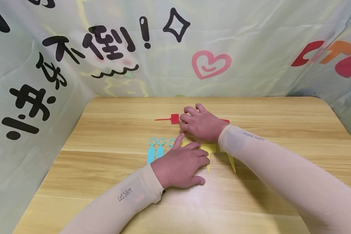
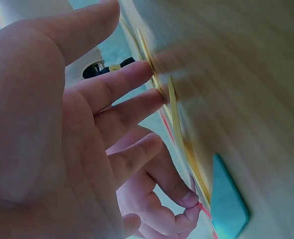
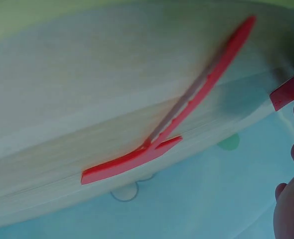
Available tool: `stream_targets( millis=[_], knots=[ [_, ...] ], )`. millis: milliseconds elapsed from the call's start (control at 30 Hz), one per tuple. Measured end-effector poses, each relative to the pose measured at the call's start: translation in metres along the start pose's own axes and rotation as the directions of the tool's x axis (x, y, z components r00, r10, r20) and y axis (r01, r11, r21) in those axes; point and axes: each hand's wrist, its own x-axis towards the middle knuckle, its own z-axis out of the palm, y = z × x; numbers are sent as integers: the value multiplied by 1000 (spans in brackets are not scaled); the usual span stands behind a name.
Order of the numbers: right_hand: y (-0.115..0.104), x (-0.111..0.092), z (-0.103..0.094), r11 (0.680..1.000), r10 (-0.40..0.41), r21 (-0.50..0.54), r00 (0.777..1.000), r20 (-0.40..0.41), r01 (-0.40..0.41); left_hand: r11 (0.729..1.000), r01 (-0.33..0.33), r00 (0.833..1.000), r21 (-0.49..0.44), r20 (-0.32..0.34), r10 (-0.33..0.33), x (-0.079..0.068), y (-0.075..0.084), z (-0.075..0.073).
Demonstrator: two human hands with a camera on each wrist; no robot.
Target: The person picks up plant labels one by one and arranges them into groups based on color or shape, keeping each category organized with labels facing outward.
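Note:
My left hand (image 1: 181, 165) lies palm down with fingers spread; its fingertips are at the yellow T-shaped plant labels (image 1: 208, 149), hiding part of them. Just beyond it, my right hand (image 1: 201, 124) is curled at the back of the row. In the left wrist view, the right thumb and a finger pinch the edge of something thin and red. A red plant label (image 1: 174, 119), its stem pointing left, sits right at those fingers in the head view. Another red label (image 3: 132, 162) lies under the right wrist.
Light blue ring-topped tags (image 1: 151, 155) stand in a row left of my left hand, partly covered by it. A wooden table (image 1: 105, 195) carries everything. Behind and to the left hangs a pale cloth (image 1: 163, 78) with printed characters and a heart.

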Motion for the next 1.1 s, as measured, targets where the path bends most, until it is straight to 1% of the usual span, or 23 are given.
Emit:
stream_targets(
  millis=[233, 400, 600, 667, 767, 833, 900, 1000, 1100],
  knots=[
    [3, -3, -1, 1000, -14, 11, 1000, -3, 14, 1000, -5, 1000, 10, -11, 5, 0, 1, 0],
    [7, -4, -3, 1000, -27, -16, 999, 31, 27, 1000, -4, 1000, -2, 0, 4, 1, 2, 0],
    [14, -6, -13, 997, -7, -71, 999, 52, 10, 1000, -6, 1000, 7, 3, 6, 2, 2, 0],
    [16, -7, -16, 997, -5, -73, 999, 50, 8, 1000, -7, 1000, 15, 2, 7, 3, 2, 1],
    [20, -11, -23, 999, 2, -38, 1000, 29, -1, 1000, -6, 1000, 14, 8, 6, 3, 2, 1],
    [24, -15, -27, 999, 32, 2, 999, 6, -32, 1000, -4, 1000, 14, 13, 4, 3, 2, 1],
    [29, -22, -30, 996, 79, 44, 996, -26, -78, 1000, 0, 1000, 10, 18, 0, 3, 2, 0],
    [37, -35, -33, 983, 159, 106, 986, -57, -152, 1000, 6, 1000, 9, 23, -6, 2, 2, -1],
    [44, -53, -32, 967, 220, 146, 974, -60, -209, 1000, 11, 1000, 9, 25, -12, 1, 2, -1]
  ],
)
